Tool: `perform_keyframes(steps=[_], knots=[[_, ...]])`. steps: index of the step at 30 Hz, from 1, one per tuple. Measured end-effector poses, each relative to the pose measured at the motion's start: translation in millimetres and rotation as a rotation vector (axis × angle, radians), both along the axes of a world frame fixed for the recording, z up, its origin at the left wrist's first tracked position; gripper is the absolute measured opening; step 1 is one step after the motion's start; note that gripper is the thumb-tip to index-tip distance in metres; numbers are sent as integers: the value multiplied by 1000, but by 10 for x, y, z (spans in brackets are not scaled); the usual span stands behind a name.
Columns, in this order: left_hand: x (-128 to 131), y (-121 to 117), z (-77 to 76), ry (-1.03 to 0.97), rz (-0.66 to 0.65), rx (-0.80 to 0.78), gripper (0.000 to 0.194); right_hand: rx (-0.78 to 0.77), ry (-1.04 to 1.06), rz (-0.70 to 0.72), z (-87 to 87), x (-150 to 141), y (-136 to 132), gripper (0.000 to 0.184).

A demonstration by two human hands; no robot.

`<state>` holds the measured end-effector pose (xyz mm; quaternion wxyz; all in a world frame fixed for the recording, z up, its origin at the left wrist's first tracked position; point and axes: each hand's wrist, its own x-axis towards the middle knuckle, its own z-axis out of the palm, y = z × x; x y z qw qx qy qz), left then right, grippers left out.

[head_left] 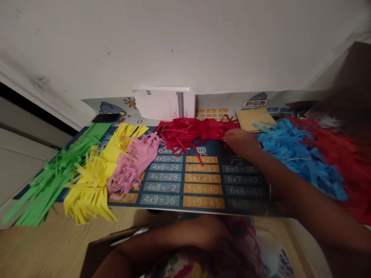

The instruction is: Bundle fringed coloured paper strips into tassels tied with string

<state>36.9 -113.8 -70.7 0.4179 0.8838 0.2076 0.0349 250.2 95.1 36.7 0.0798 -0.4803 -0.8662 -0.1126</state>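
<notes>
My right hand (237, 141) reaches over the table to the right end of a red fringed paper strip (194, 129), its fingers closed on the paper edge. The strip lies crosswise at the back, loose ends hanging forward. My left hand (210, 231) is below the table's front edge, close to my body; it is smeared by motion and its fingers are hidden. Left of the red strip lie bundles of pink fringed paper (135, 164), yellow fringed paper (100, 166) and green fringed paper (65, 166). Blue fringed paper (301, 154) lies beyond my right forearm.
More red fringed paper (339, 154) lies at the far right. A white box (165, 104) with a barcode leans on the wall behind. Tan paper squares (255, 119) lie right of it, and a black phone-like object (106, 118) left. A multiplication chart (203, 189) covers the table.
</notes>
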Motion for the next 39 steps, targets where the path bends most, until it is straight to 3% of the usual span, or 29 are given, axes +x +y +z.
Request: perform_keyframes(steps=[2,3,7,10,14,17,21,25,28,30,34,36,39], knots=[[-114,55,298,-95,-157,-107,16,-20,-18,71,-228,-392,177,24],[-181,94,454,-124,-168,-133,19,-20,-25,86,-304,-511,256,24],[-502,294,998,-160,4,-91,23,-22,-70,132,-410,-550,469,31],[-699,517,1265,-140,125,4,19,-26,-98,163,-378,-432,554,32],[-736,976,1444,-62,238,263,17,-66,-104,202,-310,-374,624,21],[-636,1378,1439,-10,278,422,16,-105,-88,220,-274,-371,627,20],[-490,1799,1295,109,359,590,15,-129,-43,175,-238,-362,671,22],[-304,1997,1076,220,332,646,16,-178,35,120,-184,-310,860,14],[-72,2075,896,195,309,732,19,-249,95,106,-122,-277,1029,14],[99,2133,797,197,360,792,31,-269,134,70,-71,-291,1107,14],[335,2267,693,411,571,732,80,-149,190,-63,99,-415,1140,13],[384,2329,670,481,606,675,99,-41,218,-139,261,-484,1127,21],[413,2410,651,515,597,610,111,144,292,-215,634,-553,1109,30]])
